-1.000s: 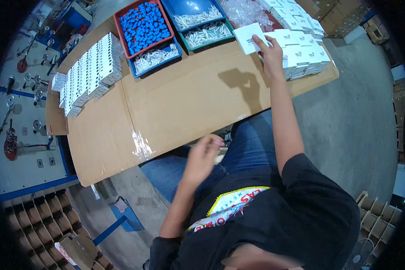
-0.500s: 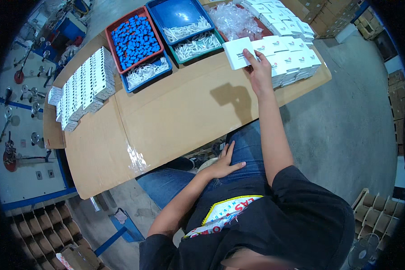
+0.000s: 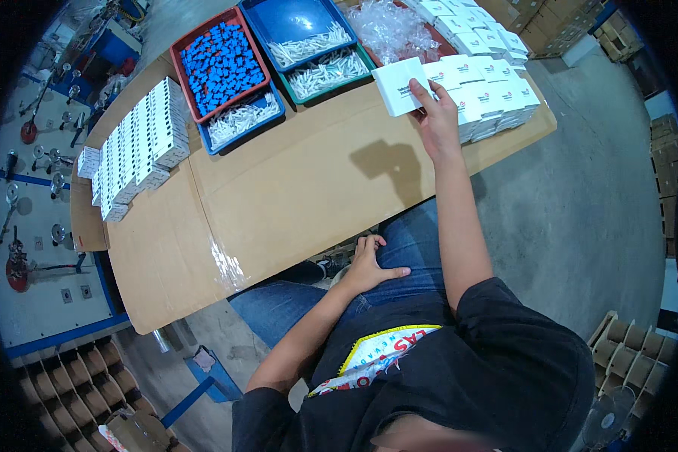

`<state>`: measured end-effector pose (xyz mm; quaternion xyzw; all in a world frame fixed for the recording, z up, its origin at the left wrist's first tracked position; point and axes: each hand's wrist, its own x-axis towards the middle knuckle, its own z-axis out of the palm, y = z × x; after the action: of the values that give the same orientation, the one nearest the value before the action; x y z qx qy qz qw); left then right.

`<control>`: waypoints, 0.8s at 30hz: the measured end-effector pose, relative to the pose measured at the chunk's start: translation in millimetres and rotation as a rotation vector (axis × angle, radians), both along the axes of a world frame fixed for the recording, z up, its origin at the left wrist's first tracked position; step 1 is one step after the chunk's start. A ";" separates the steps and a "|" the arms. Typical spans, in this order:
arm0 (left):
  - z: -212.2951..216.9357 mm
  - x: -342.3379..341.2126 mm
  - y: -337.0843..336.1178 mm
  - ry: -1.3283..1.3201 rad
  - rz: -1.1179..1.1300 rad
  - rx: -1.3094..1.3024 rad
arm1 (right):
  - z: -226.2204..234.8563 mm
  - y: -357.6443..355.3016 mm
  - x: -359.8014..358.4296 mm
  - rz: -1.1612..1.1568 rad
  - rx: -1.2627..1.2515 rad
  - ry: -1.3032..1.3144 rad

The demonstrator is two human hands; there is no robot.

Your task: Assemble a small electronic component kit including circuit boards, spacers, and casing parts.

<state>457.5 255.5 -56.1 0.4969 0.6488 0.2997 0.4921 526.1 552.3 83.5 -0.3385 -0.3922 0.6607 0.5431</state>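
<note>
My right hand (image 3: 438,126) grips a flat white box (image 3: 394,84) with printing on its face, thumb on the front. It is raised over the table's far right, in front of stacked white boxes (image 3: 497,94) of the same look. Resting on my jeans below the table edge, my left hand (image 3: 369,273) holds nothing; its thumb is stretched out and its fingers are bent. The cardboard-covered table (image 3: 279,181) carries a shadow of my right hand and the box.
At the back stand a red tray of small blue pieces (image 3: 222,64), a blue tray (image 3: 279,22) and other trays with white plastic pieces (image 3: 328,75). Clear plastic bags (image 3: 392,32) lie beside them. Rows of small white cartons (image 3: 139,143) fill the left end.
The fingers of my left hand have drawn in from a spread pose on my leg. My right hand keeps hold of the box, with its grip slightly shifted.
</note>
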 end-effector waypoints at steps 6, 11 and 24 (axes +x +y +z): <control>-41.7 -5.2 9.7 -0.167 0.134 -0.053 | -4.3 1.7 -1.2 0.064 -0.041 0.070; -61.5 1.3 10.0 -0.198 0.163 -0.093 | -11.5 -1.6 -9.9 0.077 -0.045 0.072; -37.8 1.4 24.7 -0.467 0.165 -0.412 | 2.1 -73.1 -86.2 0.449 -0.194 0.195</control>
<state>458.9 280.3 -93.8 0.2502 0.6036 0.3069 0.6921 439.8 479.3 85.6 -0.2283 -0.3381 0.8288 0.3830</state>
